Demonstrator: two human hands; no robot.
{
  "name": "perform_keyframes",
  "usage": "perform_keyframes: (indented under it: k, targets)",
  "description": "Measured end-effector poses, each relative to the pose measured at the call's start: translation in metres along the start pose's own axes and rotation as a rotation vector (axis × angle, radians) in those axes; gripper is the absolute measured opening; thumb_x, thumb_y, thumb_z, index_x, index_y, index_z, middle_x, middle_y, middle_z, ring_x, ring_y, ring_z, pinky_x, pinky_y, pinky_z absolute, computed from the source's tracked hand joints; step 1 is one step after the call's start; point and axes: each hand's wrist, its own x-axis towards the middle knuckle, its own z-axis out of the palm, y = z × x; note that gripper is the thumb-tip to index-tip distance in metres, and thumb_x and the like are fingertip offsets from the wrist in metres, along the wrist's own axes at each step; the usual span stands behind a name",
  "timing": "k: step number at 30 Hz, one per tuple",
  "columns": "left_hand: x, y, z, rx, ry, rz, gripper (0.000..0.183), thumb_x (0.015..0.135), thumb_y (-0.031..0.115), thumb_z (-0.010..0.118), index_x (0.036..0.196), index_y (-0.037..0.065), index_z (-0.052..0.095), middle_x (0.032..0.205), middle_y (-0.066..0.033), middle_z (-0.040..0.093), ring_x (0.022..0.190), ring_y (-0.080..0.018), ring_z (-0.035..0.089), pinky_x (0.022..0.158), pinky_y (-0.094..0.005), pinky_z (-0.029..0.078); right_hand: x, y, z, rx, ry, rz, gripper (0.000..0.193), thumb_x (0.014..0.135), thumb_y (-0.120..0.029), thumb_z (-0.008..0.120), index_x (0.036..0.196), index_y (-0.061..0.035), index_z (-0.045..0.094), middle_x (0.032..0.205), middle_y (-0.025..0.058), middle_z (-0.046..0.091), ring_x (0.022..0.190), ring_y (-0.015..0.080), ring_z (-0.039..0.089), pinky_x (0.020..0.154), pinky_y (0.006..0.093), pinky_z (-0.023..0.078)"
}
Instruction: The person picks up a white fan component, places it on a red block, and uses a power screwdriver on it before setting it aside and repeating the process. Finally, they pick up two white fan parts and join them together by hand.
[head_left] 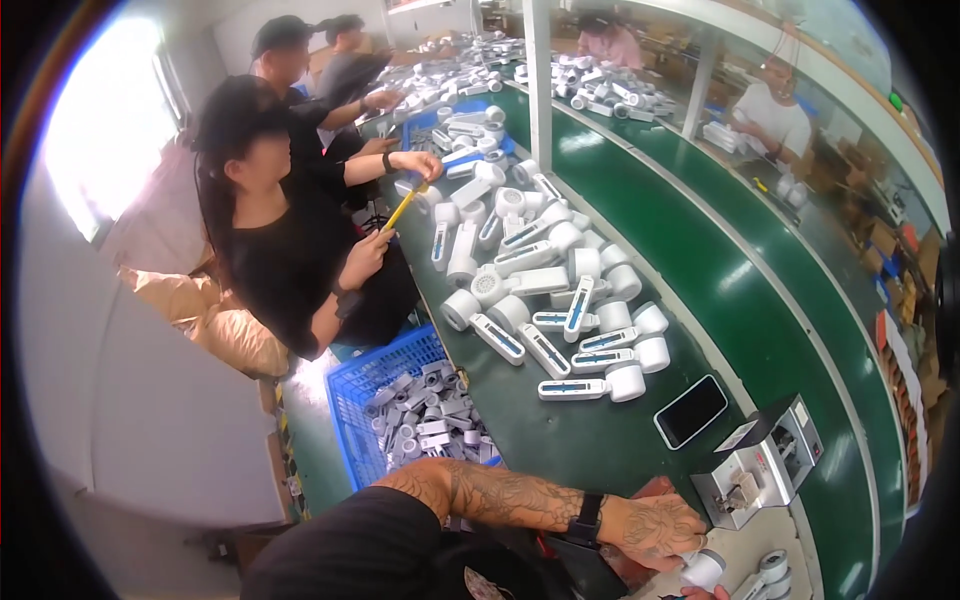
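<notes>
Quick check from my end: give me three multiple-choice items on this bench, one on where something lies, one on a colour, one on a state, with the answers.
1. Where does the phone lie?
A. in the crate
B. on the green bench between the white parts and the small grey machine
C. on the belt

2. What colour is the crate of grey parts beside the bench?
A. red
B. yellow
C. blue

3. How is the left hand?
A. closed over a white cylindrical part
B. flat on the bench
C. raised in the air

Answers: 1 B, it lies flat beside the grey machine. 2 C, its lattice walls are blue. 3 A, its fingers wrap the white part.
</notes>
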Motion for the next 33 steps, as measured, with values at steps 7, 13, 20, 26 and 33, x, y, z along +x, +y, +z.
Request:
perform_keyframes:
  k: [7,13,20,26,33]
  targets:
    - [-0.003,-0.007,-0.007,-0.066,-0.066,0.011,0.028,0.073,0.016,0.067,0.093,-0.002,0.063,0.103,-0.0165,0.061,0.095,-0.0320,0.062,0.076,-0.0404,0.053,0.009,0.004,0.013,0.010,0.035,-0.002,0.061,0.101,-0.045,0.053,0.123,0.0109,0.046,0.092,0.0168,0.059,0.078,0.0268,0.059,0.073,0.0370,0.052]
    - [-0.010,-0.015,-0.004,0.051,-0.138,0.017,0.033,0.077,0.023,0.064,0.101,-0.001,0.063,0.112,-0.0148,0.058,0.106,-0.0283,0.057,0.082,-0.0374,0.051,0.009,0.002,0.017,-0.046,0.051,-0.037,0.059,0.103,-0.044,0.049,0.122,0.0112,0.046,0.092,0.0172,0.059,0.079,0.0268,0.058,0.071,0.0354,0.049]
    - [-0.009,-0.012,-0.006,0.069,-0.009,0.026,0.034,0.073,0.024,0.067,0.097,0.001,0.060,0.098,-0.0123,0.057,0.094,-0.0297,0.058,0.083,-0.0401,0.047,0.008,0.010,0.014,-0.005,0.077,-0.060,0.058,0.102,-0.043,0.050,0.123,0.0116,0.045,0.092,0.0171,0.060,0.079,0.0262,0.058,0.071,0.0346,0.049]
    - [-0.015,-0.017,-0.002,0.004,0.012,0.033,0.042,0.074,0.028,0.069,0.104,0.000,0.059,0.102,-0.0150,0.057,0.096,-0.0332,0.057,0.085,-0.0428,0.046,0.004,0.006,0.014,0.060,0.127,-0.060,0.044,0.102,-0.037,0.051,0.112,0.0064,0.052,0.095,0.0171,0.061,0.083,0.0273,0.058,0.079,0.0379,0.048]
    - [-0.014,-0.016,-0.005,-0.028,-0.009,0.005,0.038,0.075,0.027,0.069,0.101,0.001,0.059,0.106,-0.0152,0.057,0.098,-0.0331,0.057,0.086,-0.0429,0.046,0.002,-0.003,0.019,0.081,0.138,-0.037,0.034,0.101,-0.029,0.049,0.106,0.0040,0.054,0.096,0.0181,0.061,0.084,0.0279,0.058,0.081,0.0389,0.047]
